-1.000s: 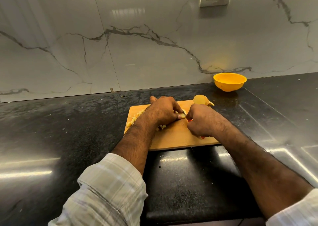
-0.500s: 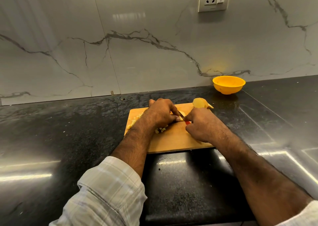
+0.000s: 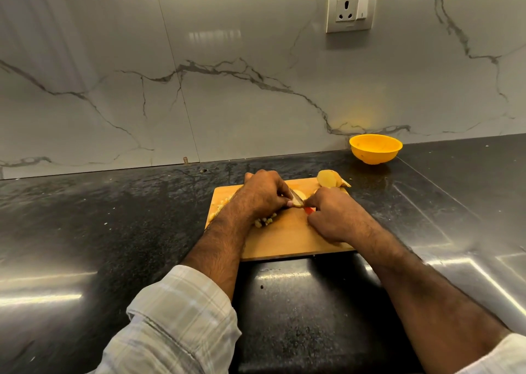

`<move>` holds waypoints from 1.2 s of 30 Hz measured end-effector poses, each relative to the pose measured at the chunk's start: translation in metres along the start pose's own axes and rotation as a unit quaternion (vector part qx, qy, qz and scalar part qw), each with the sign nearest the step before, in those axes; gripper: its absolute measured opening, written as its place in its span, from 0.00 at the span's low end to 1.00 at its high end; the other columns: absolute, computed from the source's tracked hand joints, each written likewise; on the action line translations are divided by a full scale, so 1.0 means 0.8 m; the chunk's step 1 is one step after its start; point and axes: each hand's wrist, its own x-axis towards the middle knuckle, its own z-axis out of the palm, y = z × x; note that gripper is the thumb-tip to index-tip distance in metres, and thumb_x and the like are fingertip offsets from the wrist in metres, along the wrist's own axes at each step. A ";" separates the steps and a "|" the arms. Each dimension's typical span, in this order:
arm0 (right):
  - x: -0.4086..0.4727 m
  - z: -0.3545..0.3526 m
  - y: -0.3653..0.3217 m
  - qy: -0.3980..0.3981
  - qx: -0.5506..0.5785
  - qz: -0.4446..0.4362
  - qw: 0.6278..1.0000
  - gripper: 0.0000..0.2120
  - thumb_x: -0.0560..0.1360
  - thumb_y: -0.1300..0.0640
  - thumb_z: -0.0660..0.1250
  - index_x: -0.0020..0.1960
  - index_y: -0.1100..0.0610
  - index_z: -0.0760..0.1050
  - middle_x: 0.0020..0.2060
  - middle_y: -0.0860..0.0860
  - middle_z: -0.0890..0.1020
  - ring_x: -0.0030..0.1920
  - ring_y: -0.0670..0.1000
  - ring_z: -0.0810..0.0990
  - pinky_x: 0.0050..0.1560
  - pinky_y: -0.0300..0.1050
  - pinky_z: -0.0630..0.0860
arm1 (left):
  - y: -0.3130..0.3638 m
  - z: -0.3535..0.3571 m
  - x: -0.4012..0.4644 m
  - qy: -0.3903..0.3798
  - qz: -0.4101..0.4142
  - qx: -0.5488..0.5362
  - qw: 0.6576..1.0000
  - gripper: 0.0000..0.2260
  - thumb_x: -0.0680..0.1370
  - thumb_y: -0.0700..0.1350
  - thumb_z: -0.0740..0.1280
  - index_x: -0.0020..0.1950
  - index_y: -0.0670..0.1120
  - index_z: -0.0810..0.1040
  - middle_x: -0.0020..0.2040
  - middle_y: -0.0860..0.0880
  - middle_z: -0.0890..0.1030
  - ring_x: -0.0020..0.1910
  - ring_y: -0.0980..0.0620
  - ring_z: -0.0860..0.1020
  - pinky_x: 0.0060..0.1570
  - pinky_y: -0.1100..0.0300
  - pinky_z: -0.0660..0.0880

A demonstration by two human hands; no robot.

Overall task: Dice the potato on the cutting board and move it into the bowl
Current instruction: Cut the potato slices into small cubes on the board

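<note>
Cutting board [image 3: 284, 239]: landmark, on dark desk [image 3: 113, 217].
Potato piece [image 3: 299, 198]: board centre, pinched by left hand [image 3: 263, 194] fingers.
Knife [image 3: 309, 210]: red handle gripped in right hand [image 3: 333, 217].
Diced bits [image 3: 264, 222]: under left wrist.
1 uncut chunk [image 3: 328, 178]: board's far corner.
Bowl [image 3: 375, 148]: beyond the board.
Advice: tuck fingertips, cut evenly.

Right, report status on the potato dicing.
Left hand holds pale potato piece; right hand grips red-handled knife. Round yellow bowl empty. Nothing in the way.
</note>
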 end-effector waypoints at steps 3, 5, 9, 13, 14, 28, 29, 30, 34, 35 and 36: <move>-0.002 -0.001 -0.003 0.022 0.012 -0.027 0.999 0.21 0.80 0.54 0.69 0.73 0.52 0.77 0.66 0.50 0.81 0.61 0.52 0.80 0.63 0.51 0.80 | -0.002 -0.002 -0.001 -0.004 0.006 0.001 1.000 0.05 0.77 0.55 0.76 0.52 0.58 0.88 0.55 0.61 0.83 0.63 0.54 0.75 0.70 0.39 0.62; -0.001 0.001 -0.005 0.023 -0.002 -0.033 0.999 0.21 0.79 0.53 0.69 0.72 0.52 0.79 0.64 0.50 0.82 0.59 0.52 0.80 0.60 0.51 0.82 | -0.002 -0.004 -0.001 -0.004 0.010 0.005 1.000 0.05 0.77 0.56 0.76 0.51 0.58 0.89 0.55 0.61 0.83 0.62 0.55 0.75 0.70 0.39 0.63; 0.001 0.004 -0.005 0.000 -0.024 -0.010 1.000 0.21 0.78 0.52 0.69 0.71 0.51 0.78 0.62 0.50 0.82 0.58 0.51 0.80 0.59 0.50 0.82 | -0.006 -0.004 0.000 -0.004 0.014 -0.006 1.000 0.02 0.77 0.54 0.76 0.48 0.59 0.88 0.55 0.61 0.83 0.63 0.54 0.75 0.72 0.38 0.60; 0.002 0.005 -0.007 -0.008 -0.032 -0.009 0.999 0.20 0.79 0.54 0.69 0.70 0.52 0.78 0.62 0.51 0.81 0.58 0.52 0.79 0.60 0.50 0.81 | -0.006 -0.006 -0.001 -0.010 0.011 -0.008 1.000 0.01 0.78 0.53 0.76 0.47 0.59 0.88 0.56 0.60 0.83 0.64 0.54 0.74 0.73 0.37 0.59; 0.002 0.005 -0.008 -0.009 -0.030 -0.007 0.999 0.19 0.79 0.54 0.69 0.69 0.53 0.78 0.62 0.51 0.82 0.58 0.51 0.79 0.60 0.50 0.81 | -0.006 -0.006 -0.001 -0.011 0.011 -0.010 1.000 0.01 0.78 0.53 0.76 0.47 0.59 0.88 0.56 0.60 0.83 0.65 0.54 0.74 0.74 0.36 0.58; 0.008 0.003 -0.010 -0.033 -0.009 -0.007 0.999 0.17 0.80 0.57 0.69 0.69 0.54 0.76 0.63 0.51 0.81 0.55 0.50 0.78 0.56 0.47 0.80 | -0.007 -0.008 -0.004 -0.031 0.006 -0.007 0.999 0.02 0.78 0.51 0.76 0.48 0.59 0.88 0.63 0.59 0.81 0.71 0.53 0.71 0.75 0.35 0.55; 0.008 0.002 -0.008 -0.032 0.004 -0.005 0.999 0.18 0.80 0.58 0.69 0.70 0.54 0.77 0.64 0.51 0.81 0.54 0.50 0.78 0.55 0.46 0.80 | -0.006 -0.008 -0.003 -0.031 0.006 -0.005 0.999 0.03 0.78 0.51 0.76 0.47 0.60 0.88 0.63 0.60 0.81 0.70 0.54 0.71 0.74 0.35 0.56; 0.008 0.001 -0.006 -0.032 0.015 -0.005 0.999 0.19 0.80 0.58 0.69 0.71 0.54 0.77 0.64 0.51 0.82 0.53 0.50 0.79 0.52 0.45 0.80 | -0.005 -0.007 -0.003 -0.029 0.006 -0.002 1.000 0.03 0.78 0.51 0.76 0.47 0.60 0.87 0.62 0.60 0.81 0.69 0.54 0.72 0.74 0.36 0.56; 0.000 -0.002 0.003 -0.022 0.022 -0.024 0.999 0.21 0.80 0.57 0.69 0.73 0.53 0.77 0.67 0.51 0.81 0.58 0.50 0.81 0.54 0.43 0.80 | -0.001 -0.002 -0.006 0.002 0.009 -0.014 1.000 0.01 0.78 0.52 0.76 0.48 0.59 0.87 0.57 0.60 0.82 0.63 0.55 0.75 0.74 0.35 0.58; -0.001 -0.004 0.006 0.002 0.025 -0.031 0.999 0.20 0.80 0.57 0.69 0.72 0.52 0.78 0.66 0.51 0.82 0.59 0.50 0.80 0.56 0.44 0.79 | -0.001 -0.001 -0.006 0.011 0.012 -0.023 1.000 0.02 0.77 0.52 0.76 0.49 0.58 0.86 0.57 0.60 0.82 0.62 0.55 0.76 0.74 0.35 0.57; -0.002 -0.005 0.008 0.035 0.036 -0.037 0.998 0.20 0.79 0.57 0.70 0.71 0.52 0.80 0.63 0.51 0.83 0.57 0.50 0.80 0.53 0.44 0.79 | -0.002 0.000 -0.005 0.018 0.014 -0.031 0.999 0.04 0.77 0.52 0.76 0.51 0.58 0.85 0.58 0.59 0.82 0.62 0.55 0.76 0.74 0.35 0.58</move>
